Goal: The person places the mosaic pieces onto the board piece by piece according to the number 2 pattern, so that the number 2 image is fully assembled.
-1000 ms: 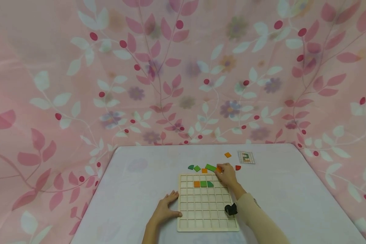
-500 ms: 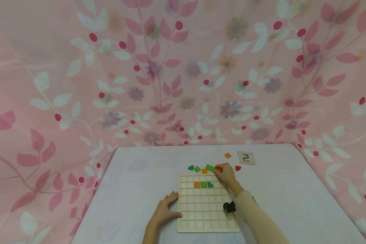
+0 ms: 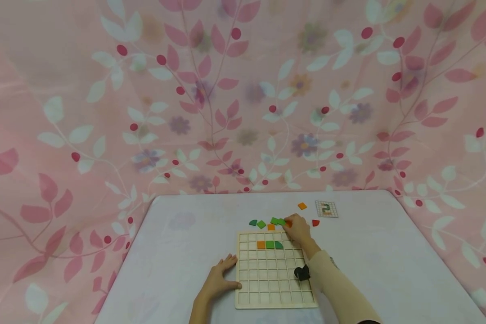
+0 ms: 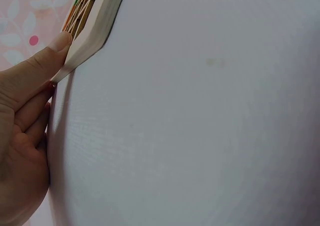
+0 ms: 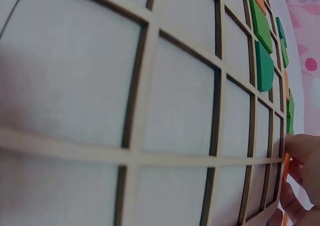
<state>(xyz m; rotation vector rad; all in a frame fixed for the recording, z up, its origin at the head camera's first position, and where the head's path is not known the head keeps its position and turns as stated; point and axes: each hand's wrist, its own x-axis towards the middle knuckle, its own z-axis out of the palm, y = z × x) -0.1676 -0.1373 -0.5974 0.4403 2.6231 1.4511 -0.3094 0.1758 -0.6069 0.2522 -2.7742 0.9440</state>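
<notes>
A pale wooden grid board [image 3: 263, 270] lies at the front middle. In its second row sit an orange square tile [image 3: 261, 245], a green square tile [image 3: 270, 245] and a dark green quarter-round tile [image 3: 279, 245]. My left hand [image 3: 219, 279] rests at the board's left edge, fingers spread; the left wrist view shows the thumb [image 4: 47, 56] on the rim. Beyond the far edge, my right hand [image 3: 299, 228] pinches the near end of a loose green square tile [image 3: 281, 222], beside another green square [image 3: 275, 221]. An orange tile [image 3: 289, 223] shows partly under its fingers.
Behind the board lie a dark green quarter-round [image 3: 253, 222], a green square [image 3: 261, 224] and an orange square [image 3: 271, 227]. Farther right are a red quarter-round [image 3: 315, 222], an orange square [image 3: 302, 206] and a pattern card [image 3: 326, 209]. A patterned curtain [image 3: 243, 112] hangs behind.
My right hand has shifted slightly left and away. The green strip behind the board now shows as two squares, offset from each other. My left hand has stayed put.
</notes>
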